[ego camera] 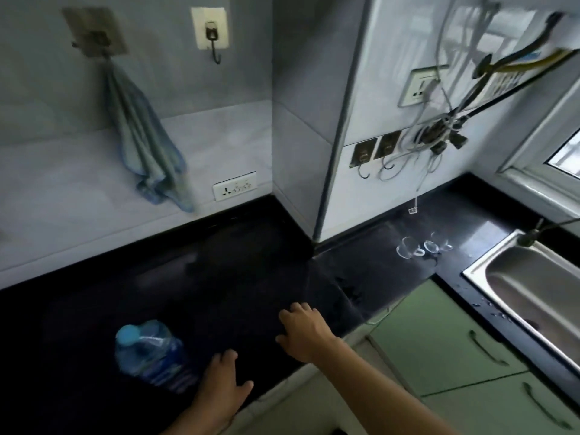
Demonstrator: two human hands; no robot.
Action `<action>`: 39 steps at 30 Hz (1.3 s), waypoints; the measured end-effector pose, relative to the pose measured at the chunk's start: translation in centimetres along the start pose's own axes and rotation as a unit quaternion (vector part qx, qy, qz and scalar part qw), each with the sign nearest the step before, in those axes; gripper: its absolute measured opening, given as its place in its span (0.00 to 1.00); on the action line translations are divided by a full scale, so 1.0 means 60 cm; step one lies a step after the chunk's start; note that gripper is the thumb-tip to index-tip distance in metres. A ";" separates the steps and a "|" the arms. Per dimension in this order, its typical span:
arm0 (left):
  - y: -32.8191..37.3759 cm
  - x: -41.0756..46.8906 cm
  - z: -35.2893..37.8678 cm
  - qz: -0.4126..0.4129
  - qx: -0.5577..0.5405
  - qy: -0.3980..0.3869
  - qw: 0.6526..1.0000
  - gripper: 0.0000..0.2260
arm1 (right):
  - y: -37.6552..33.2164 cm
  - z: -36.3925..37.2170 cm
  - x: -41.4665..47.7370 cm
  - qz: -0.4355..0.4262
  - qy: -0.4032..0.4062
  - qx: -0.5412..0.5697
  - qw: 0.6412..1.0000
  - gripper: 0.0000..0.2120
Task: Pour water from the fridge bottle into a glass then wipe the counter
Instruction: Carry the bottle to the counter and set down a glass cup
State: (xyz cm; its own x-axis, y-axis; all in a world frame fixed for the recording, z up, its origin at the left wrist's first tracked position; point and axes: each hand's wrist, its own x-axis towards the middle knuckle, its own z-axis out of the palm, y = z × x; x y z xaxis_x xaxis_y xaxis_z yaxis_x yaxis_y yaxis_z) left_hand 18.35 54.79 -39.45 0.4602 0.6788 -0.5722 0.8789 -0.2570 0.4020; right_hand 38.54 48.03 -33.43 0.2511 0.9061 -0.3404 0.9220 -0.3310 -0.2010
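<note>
A clear plastic water bottle (150,356) with a blue cap and blue label stands on the black counter (238,265) near its front edge. My left hand (222,384) rests flat on the counter just right of the bottle, fingers apart, not touching it. My right hand (303,332) lies further right, palm down on the counter with its fingers spread. Several clear glasses (422,246) stand at the back right, near the sink. A blue-grey cloth (147,152) hangs from a wall hook (94,39) at the upper left.
A steel sink (533,290) is set into the counter at the right, with water drops around it. Green cabinet doors (439,350) are below. Sockets, hooks and tangled cables (439,133) hang on the wall behind the glasses. A window (561,152) is at far right.
</note>
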 end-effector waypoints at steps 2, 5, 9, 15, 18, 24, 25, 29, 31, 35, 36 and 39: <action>0.048 0.017 0.031 -0.012 0.009 0.021 1.000 0.37 | 0.075 0.019 -0.012 0.020 -0.004 0.007 1.000 0.23; 0.109 0.051 0.080 -0.077 0.039 0.036 0.996 0.40 | 0.192 0.050 -0.019 0.048 -0.013 0.017 0.999 0.28; 0.151 0.076 0.119 -0.154 0.109 0.033 0.981 0.43 | 0.309 0.087 -0.022 0.085 -0.053 0.005 0.995 0.34; 0.144 0.080 0.138 -0.154 0.162 0.032 0.974 0.43 | 0.364 0.114 -0.028 0.047 -0.066 -0.003 0.997 0.35; 0.142 0.085 0.143 -0.154 0.177 0.032 0.971 0.42 | 0.374 0.102 -0.034 0.050 -0.060 0.043 0.996 0.30; 0.139 0.087 0.157 -0.155 0.191 0.058 0.968 0.43 | 0.475 0.056 -0.050 0.179 -0.042 0.192 0.964 0.23; 0.139 0.087 0.157 -0.153 0.193 0.072 0.966 0.43 | 0.505 0.046 -0.048 0.213 -0.031 0.205 0.955 0.21; 0.136 0.087 0.159 -0.143 0.188 0.072 0.969 0.43 | 0.623 -0.014 -0.021 0.338 0.060 0.260 0.903 0.20; 0.138 0.085 0.155 -0.147 0.179 0.061 0.971 0.43 | 0.670 -0.035 0.002 0.359 0.086 0.276 0.887 0.23; 0.146 0.087 0.138 -0.152 0.165 0.049 0.973 0.43 | 0.730 -0.042 0.055 0.331 0.123 0.283 0.892 0.19; 0.150 0.090 0.133 -0.153 0.151 0.038 0.976 0.43 | 0.741 -0.042 0.063 0.324 0.128 0.285 0.893 0.17; 0.163 0.089 0.119 -0.189 0.070 0.036 0.979 0.45 | 0.759 -0.026 0.087 0.275 0.118 0.275 0.914 0.16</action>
State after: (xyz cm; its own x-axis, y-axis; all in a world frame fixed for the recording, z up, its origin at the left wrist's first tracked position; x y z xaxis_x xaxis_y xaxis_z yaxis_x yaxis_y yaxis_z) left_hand 30.31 51.00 -43.71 0.0931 0.7893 -0.6069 0.9956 -0.0658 0.0671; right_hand 82.28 38.08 -42.94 0.7482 0.5725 -0.3353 0.3654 -0.7774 -0.5121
